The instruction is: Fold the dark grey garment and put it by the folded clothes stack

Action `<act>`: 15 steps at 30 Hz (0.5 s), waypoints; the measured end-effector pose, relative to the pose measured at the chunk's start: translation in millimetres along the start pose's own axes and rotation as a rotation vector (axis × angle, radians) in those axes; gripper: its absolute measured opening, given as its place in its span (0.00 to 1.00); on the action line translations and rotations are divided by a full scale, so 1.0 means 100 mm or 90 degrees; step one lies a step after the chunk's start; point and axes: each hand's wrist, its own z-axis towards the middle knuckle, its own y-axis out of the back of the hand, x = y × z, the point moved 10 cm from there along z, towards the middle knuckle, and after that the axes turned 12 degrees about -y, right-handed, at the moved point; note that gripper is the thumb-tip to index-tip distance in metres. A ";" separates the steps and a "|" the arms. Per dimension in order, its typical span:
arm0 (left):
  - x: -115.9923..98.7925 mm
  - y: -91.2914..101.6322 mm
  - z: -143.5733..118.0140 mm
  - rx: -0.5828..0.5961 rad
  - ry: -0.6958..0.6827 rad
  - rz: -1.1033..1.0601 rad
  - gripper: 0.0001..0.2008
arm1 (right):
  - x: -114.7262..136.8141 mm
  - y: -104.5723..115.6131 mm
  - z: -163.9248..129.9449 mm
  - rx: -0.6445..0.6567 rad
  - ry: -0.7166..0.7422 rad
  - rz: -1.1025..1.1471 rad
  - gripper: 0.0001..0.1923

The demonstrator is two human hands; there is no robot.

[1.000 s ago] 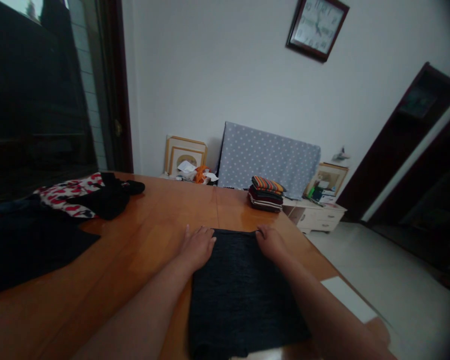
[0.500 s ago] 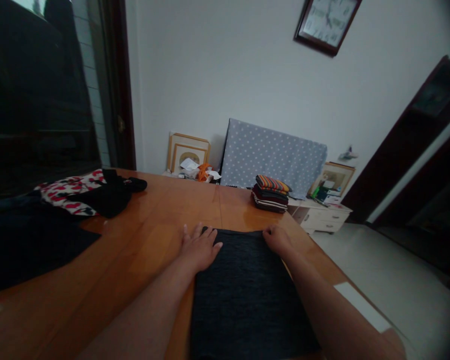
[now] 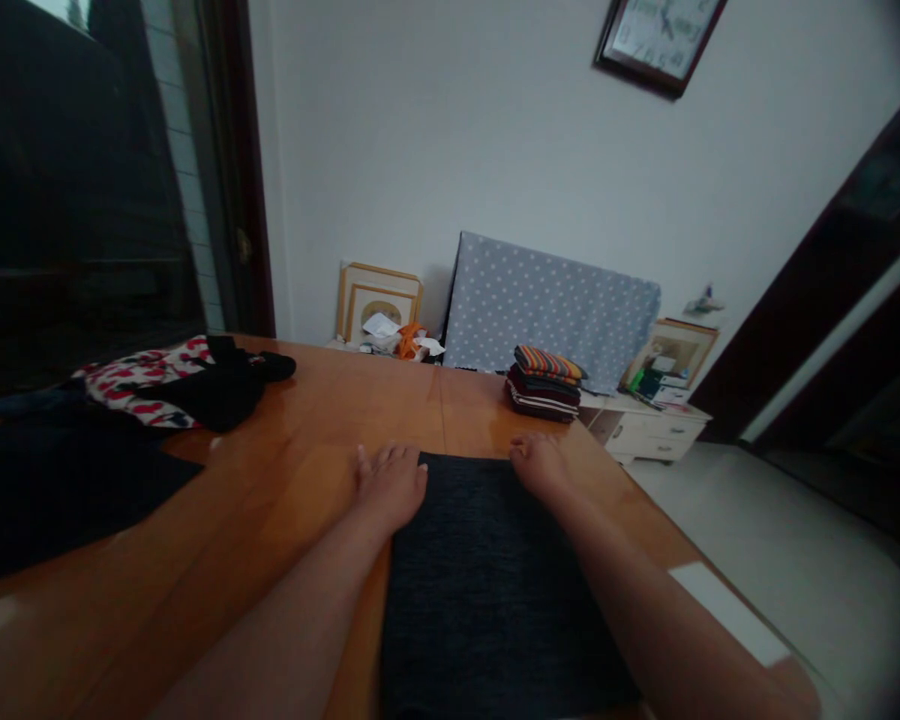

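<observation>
Here, the left hand [image 3: 394,488] lies somewhat spread at the far left corner of the dark cloth [image 3: 487,590], which is flat on the counter [image 3: 307,420]. The right hand [image 3: 541,466] is curled at the other far corner; whether it pinches anything, I cannot tell. Even, gentle outward tension should keep this edge straight.

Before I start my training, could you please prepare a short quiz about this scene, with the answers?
1. True or false: the left hand and right hand are both at the far edge of the dark, rectangular cloth.
2. What tops the stack of folded clothes? A. Plain white; B. Coloured stripes; C. Polka dots.
3. Complete: the red-and-white patterned garment lies to the ____ of the dark cloth.
Key: 1. True; 2. B; 3. Left.
</observation>
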 end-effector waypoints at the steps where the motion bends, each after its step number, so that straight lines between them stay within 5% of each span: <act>1: 0.04 0.06 -0.01 -0.022 0.021 0.010 0.20 | 0.17 -0.02 -0.04 0.022 0.039 0.009 0.17; 7: 0.11 0.16 -0.03 -0.050 0.035 0.013 0.13 | 0.93 -0.18 -0.25 0.076 0.151 0.011 0.16; 15: 0.15 0.04 -0.02 -0.024 0.037 0.024 0.16 | 1.10 -0.40 -0.24 0.141 0.128 0.013 0.10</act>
